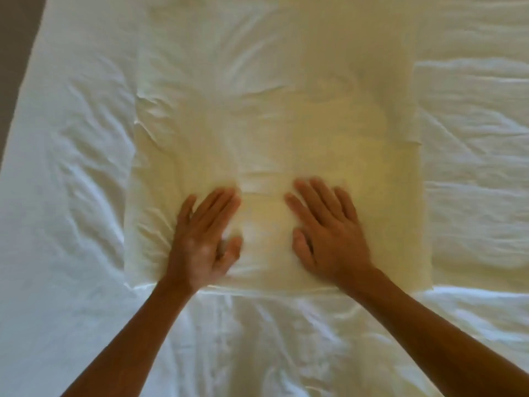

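Observation:
A cream-coloured folded cloth lies spread flat as a large rectangle on a white sheet. My left hand rests palm down on its near left part, fingers straight and pointing away from me. My right hand lies flat on the near right part, fingers spread and straight. Both hands press on the cloth close to its near edge, with a hand's width of cloth between them. Neither hand holds anything.
The wrinkled white bed sheet surrounds the cloth on all sides. At the far left a dark strip of floor marks the bed's edge.

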Demonstrator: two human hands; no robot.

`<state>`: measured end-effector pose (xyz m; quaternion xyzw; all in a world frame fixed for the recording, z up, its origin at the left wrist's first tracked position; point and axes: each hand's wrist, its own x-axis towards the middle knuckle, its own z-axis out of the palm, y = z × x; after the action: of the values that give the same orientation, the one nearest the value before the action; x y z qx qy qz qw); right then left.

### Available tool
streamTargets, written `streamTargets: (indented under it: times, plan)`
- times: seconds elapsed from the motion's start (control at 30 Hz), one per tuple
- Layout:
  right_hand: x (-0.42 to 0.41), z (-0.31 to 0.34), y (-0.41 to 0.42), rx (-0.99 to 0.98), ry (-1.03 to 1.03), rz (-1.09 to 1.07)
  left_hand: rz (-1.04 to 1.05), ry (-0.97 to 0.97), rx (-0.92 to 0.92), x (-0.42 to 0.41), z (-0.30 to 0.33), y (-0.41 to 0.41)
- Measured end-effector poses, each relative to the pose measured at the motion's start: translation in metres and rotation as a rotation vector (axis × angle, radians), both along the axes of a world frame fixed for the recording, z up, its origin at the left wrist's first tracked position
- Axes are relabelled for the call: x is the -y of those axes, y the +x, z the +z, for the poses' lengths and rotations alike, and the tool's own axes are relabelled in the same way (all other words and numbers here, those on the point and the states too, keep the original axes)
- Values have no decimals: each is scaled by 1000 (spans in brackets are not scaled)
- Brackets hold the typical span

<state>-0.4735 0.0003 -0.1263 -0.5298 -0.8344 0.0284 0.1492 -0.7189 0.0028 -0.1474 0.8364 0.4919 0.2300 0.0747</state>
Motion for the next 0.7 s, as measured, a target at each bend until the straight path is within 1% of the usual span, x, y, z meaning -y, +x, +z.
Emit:
streamTargets:
  times: [0.07,0.13,0.2,0.3,0.37,0.4,0.47,0.5,0.53,0.6,0.63,0.7]
  plan:
    - [7,-24,33,95,-9,-5,-15,-17,-162,5,-25,-26]
    - [6,-33,46,115,9,1,-41,-49,-222,-3,-31,-33]
    - [6,-31,44,87,18,-15,-52,-88,-226,-5,-26,-31]
    - [9,-14,34,13,10,-111,-91,-94,-128,-1,-12,-33]
    - [24,-2,25,-27,-51,-81,-170,-80,-98,7,-4,-40]
    - [34,3,21,-5,-86,-9,-202,-69,-126,12,-3,-46]
    - [53,8,19,158,-109,160,-238,-15,-251,18,-3,-54]
    - [59,6,18,238,-95,183,-225,20,-318,19,-3,-56]
    - [61,4,16,282,-77,158,-194,73,-364,20,-3,-56]
    - [57,2,10,235,-4,49,-172,206,-368,15,7,-49]
    - [53,5,6,173,44,20,-186,259,-325,12,15,-47]
    - [48,19,0,21,125,30,-235,314,-185,9,33,-47]
